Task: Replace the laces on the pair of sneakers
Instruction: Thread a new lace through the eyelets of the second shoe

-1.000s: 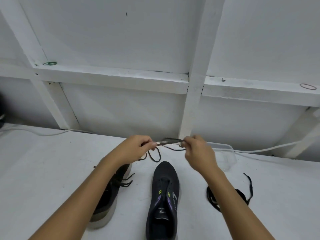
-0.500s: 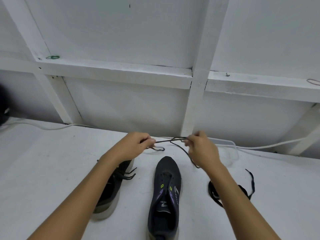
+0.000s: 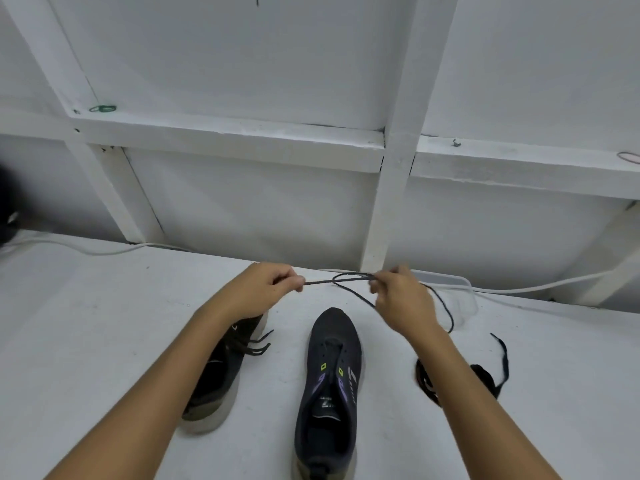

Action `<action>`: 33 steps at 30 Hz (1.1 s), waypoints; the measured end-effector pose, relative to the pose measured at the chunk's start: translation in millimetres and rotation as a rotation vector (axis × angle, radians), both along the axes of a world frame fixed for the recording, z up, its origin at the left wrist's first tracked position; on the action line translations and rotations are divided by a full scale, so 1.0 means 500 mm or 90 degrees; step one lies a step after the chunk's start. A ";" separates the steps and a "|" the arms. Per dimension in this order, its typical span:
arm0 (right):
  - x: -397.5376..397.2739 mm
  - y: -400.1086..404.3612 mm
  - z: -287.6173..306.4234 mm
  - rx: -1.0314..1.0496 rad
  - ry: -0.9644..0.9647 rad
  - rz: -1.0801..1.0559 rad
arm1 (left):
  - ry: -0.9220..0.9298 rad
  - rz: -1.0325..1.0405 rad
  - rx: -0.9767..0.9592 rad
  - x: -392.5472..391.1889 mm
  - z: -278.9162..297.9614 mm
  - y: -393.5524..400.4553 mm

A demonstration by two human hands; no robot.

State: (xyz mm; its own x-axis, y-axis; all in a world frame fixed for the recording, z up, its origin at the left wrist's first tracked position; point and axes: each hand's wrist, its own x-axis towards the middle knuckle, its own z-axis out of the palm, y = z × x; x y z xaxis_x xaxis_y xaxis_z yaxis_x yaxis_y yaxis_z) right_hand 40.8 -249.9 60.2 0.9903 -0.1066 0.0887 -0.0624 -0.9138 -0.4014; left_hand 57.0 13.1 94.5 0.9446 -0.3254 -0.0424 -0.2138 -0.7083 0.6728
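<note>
Two hands: both up over the table (image 3: 86, 341), just beyond the toe of the mid shoe (image 3: 330, 382), a thin lace (image 3: 349, 279) strung between them.
L hand (image 3: 263, 289): fingers curled, thumb and forefinger pinching one end of lace; closed grip on lace.
R hand (image 3: 401, 299): fingertips pinch lace where it loops, remaining fingers curled; closed grip on lace.
Why held so (judged): short taut run between hands looks like straightening or finding the ends before threading; held beyond toe keeps slack off the eyelets.
Lace axis: taut part runs L–R, approx. level, crosswise to mid shoe. One loop sits by R fingertips; the slack drops behind R hand and trails down to R of the toe.
Mid shoe: dark, no lace in eyelets, tongue exposed. Long axis toe-away, heel toward the person; toe points at wall (image 3: 277, 209), tilted slightly R.
2nd shoe (image 3: 221, 375): L of mid shoe, part hidden under L forearm; still laced, lace ends sticking out toward mid shoe. Toe also points away.
Flat lace (image 3: 491, 375): dark heap R of mid shoe, part hidden by R forearm; prob. an old one removed – cannot confirm.
Cable (image 3: 519, 289): white, along wall foot beyond mid shoe.
Status (judged): mid shoe stripped, not yet relaced; 2nd shoe untouched.
</note>
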 end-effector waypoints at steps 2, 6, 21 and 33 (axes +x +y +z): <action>0.002 -0.033 -0.002 -0.012 0.046 -0.071 | -0.003 0.027 0.028 0.005 -0.012 0.038; -0.025 0.020 0.026 -0.031 0.058 0.066 | 0.002 0.016 0.002 0.005 -0.016 0.009; 0.072 -0.015 0.052 0.007 -0.051 -0.025 | 0.146 0.037 -0.015 -0.001 -0.069 0.036; -0.058 0.052 -0.042 0.198 0.081 0.020 | 0.228 0.292 -0.290 -0.078 -0.124 -0.056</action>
State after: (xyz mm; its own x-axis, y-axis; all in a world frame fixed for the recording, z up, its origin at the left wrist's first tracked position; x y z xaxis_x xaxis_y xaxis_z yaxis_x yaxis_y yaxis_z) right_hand 11.7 -223.8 39.1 0.9946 -0.0781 -0.0678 -0.1034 -0.7510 -0.6521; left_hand 17.7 -14.9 32.6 0.9437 0.0406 -0.3283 0.3244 -0.3080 0.8944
